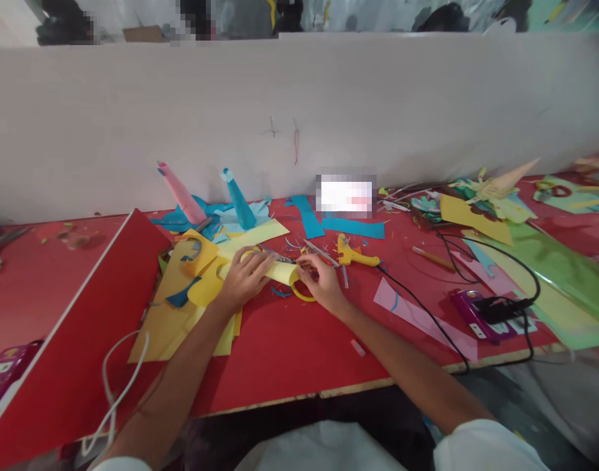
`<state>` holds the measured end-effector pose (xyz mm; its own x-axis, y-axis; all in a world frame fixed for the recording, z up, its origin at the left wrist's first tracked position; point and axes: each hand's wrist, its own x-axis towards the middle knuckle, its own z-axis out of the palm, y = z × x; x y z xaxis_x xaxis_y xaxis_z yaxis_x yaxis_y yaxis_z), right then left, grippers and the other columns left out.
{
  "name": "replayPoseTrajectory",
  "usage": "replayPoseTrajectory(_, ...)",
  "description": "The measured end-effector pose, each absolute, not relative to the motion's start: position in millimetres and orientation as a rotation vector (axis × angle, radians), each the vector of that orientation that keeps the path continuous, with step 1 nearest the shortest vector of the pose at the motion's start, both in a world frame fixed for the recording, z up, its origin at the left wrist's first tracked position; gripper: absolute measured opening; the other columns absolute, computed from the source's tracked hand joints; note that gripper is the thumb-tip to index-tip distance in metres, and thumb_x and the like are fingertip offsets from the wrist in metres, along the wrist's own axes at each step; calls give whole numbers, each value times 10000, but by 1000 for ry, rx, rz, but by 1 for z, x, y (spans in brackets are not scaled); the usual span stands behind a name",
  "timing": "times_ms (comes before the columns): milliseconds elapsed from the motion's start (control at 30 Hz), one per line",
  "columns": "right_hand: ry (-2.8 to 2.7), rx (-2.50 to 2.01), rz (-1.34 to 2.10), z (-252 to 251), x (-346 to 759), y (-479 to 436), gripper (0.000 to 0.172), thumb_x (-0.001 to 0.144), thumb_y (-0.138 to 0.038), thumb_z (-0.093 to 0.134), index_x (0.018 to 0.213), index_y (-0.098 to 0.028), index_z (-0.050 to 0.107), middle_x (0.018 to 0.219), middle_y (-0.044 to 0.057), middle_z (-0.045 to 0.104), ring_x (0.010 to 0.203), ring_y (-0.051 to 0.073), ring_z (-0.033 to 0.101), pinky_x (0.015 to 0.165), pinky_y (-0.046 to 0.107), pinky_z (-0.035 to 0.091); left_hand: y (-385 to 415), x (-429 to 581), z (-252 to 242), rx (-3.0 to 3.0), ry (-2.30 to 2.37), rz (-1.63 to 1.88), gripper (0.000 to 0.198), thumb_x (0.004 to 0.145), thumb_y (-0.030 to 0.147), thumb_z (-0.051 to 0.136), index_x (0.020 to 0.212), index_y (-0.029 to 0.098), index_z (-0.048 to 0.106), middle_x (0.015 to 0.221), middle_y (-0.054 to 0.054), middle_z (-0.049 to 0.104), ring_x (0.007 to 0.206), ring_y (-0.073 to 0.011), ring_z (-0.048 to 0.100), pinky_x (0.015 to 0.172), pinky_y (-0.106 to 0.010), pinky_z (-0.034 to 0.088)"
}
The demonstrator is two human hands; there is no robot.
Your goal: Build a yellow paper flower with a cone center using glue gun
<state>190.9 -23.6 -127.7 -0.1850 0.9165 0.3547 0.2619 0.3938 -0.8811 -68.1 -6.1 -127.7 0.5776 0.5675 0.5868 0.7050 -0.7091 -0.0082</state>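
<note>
My left hand (243,278) lies curled over a rolled piece of pale yellow paper (282,273) on the red table (289,353), and its fingers press the roll down. My right hand (321,278) grips the roll's right end with bent fingers. A pair of yellow-handled scissors (299,293) lies under and beside the roll, its blades pointing to the back left. A yellow glue gun (353,254) rests just right of my right hand, with its black cord running off to the right.
Yellow and blue paper offcuts (191,294) lie left of my hands. A pink cone (181,193) and a blue cone (237,196) stand at the back by the white partition (299,111). A purple power strip (476,314), a pink paper piece (412,311) and green sheets (564,275) sit to the right.
</note>
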Motion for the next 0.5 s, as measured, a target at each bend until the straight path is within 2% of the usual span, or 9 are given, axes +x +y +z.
replayPoseTrajectory(133, -1736, -1114, 740, -128, 195, -21, 258, 1003, -474, 556, 957, -249, 673, 965, 73, 778, 917, 256, 730, 822, 369, 572, -5, -66, -128, -2610, -1094, -784, 436, 1018, 295, 594, 1449, 232, 619, 1276, -145, 766, 1168, -296, 725, 1201, -581, 431)
replayPoseTrajectory(233, -1702, -1151, 665, -129, 204, -13, 289, 1006, -495, 533, 939, -251, 674, 980, 76, 778, 923, 258, 726, 842, 375, 569, -2, -67, -131, -2510, -1222, -766, 495, 1019, 245, 538, 1509, 189, 575, 1233, -152, 768, 1156, -295, 711, 1223, -559, 388)
replayPoseTrajectory(333, -1604, -1122, 606, -128, 222, 1, 267, 986, -477, 549, 941, -241, 666, 948, 72, 767, 884, 250, 715, 809, 363, 556, 1, -72, -134, -2381, -1368, -851, 463, 1014, 232, 531, 1465, 173, 619, 1151, -147, 773, 1111, -295, 700, 1194, -520, 390)
replayPoseTrajectory(433, -1498, -1095, 557, -127, 241, 17, 255, 958, -470, 571, 938, -233, 661, 899, 61, 748, 848, 236, 699, 752, 336, 531, 5, -78, -137, -2307, -1460, -959, 382, 1016, 386, 609, 1332, 195, 707, 1057, -130, 781, 1029, -301, 697, 1110, -484, 422)
replayPoseTrajectory(500, -1463, -1082, 563, -129, 251, 26, 234, 925, -452, 600, 936, -226, 659, 906, 59, 743, 848, 225, 694, 745, 321, 524, 7, -80, -139, -2278, -1497, -1064, 399, 998, 485, 641, 1263, 200, 732, 1021, -123, 782, 1001, -303, 696, 1049, -460, 439)
